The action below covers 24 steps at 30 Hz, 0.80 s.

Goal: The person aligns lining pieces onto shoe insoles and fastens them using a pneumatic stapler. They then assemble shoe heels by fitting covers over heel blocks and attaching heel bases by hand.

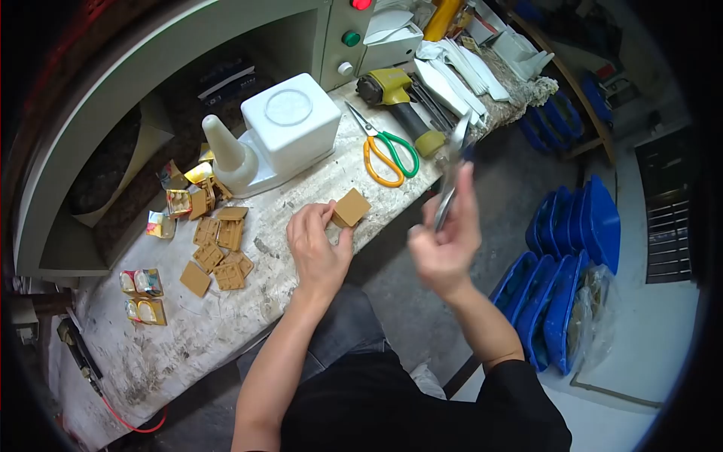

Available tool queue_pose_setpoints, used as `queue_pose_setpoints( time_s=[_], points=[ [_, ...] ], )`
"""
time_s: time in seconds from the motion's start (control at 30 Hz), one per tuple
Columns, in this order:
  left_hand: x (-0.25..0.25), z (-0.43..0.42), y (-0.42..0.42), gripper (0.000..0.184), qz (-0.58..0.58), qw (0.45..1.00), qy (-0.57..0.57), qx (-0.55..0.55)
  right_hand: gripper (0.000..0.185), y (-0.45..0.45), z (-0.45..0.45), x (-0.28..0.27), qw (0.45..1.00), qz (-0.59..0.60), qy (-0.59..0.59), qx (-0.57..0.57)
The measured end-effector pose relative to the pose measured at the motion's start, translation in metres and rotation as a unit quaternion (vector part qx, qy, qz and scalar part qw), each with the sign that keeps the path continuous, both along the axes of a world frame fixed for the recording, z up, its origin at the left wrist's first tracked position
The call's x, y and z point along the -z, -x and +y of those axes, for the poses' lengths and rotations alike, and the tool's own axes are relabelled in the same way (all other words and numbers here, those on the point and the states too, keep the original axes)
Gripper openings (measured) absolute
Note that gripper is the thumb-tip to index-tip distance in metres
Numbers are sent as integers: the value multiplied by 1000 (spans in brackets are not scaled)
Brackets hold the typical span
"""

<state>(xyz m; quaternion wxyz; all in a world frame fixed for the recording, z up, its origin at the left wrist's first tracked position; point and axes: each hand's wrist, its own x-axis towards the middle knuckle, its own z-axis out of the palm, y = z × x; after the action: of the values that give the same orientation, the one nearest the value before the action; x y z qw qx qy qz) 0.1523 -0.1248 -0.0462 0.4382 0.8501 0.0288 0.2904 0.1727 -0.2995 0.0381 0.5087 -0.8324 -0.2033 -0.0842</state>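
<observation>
"Filling the upper left is a grey machine with an arched opening, and along its front runs a stained white counter."

"What stands to the right of that?"

"Blue bins, packed close together, with a clear plastic bag just beside them."

"And on the counter?"

"A white container near the machine, a white cone beside it. Farther right lies a yellow-and-black tool."

"Where are the hands?"

"The right hand hangs in the air past the counter's front edge, blurred. Its fingers are curled around a shiny metal tool; I can't tell what kind. The left hand is low at the front of the counter."

"Any scissors?"

"One pair of scissors, with orange and green handles, between the container and the yellow-and-black tool."

"What about the left fingers?"

"Thumb and forefinger pinch a brown block near the counter's front edge, its flat top facing up. The other fingers are bent, close together."

"Anything smaller?"

"Brown panels overlap in a loose heap left of that hand. Printed pieces lie farther left, others near the cone. Then come the machine's buttons: red, green and white."
</observation>
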Motion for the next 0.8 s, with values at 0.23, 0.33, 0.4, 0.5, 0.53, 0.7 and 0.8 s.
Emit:
queue_pose_setpoints(
  time_s=[0.23, 0.33, 0.4, 0.5, 0.53, 0.7, 0.8],
  points=[
    [-20, 5, 5, 44, 83, 966, 243, 26, 90, -14, -17, -10, 983, 138, 121, -22],
    [-53, 31, 25, 43, 143, 878, 453, 55, 83, -49, -26, -12, 981, 99, 160, 34],
    [-77, 66, 51, 42, 182, 770, 607, 77, 73, -81, -23, 8, 965, -78, 241, 61],
    [-95, 99, 88, 45, 151, 765, 625, 29, 61, -96, -14, 28, 950, -113, 289, 42],
    [-94, 112, 102, 46, 128, 762, 635, 16, 60, -94, -7, 29, 942, -122, 307, 61],
    [-90, 172, 157, 50, -8, 887, 438, -144, 53, -48, 54, 15, 983, -94, 157, 15],
    [-84, 232, 178, 59, 5, 928, 171, -331, 47, -8, 107, -9, 977, 115, 59, -167]
  ],
)
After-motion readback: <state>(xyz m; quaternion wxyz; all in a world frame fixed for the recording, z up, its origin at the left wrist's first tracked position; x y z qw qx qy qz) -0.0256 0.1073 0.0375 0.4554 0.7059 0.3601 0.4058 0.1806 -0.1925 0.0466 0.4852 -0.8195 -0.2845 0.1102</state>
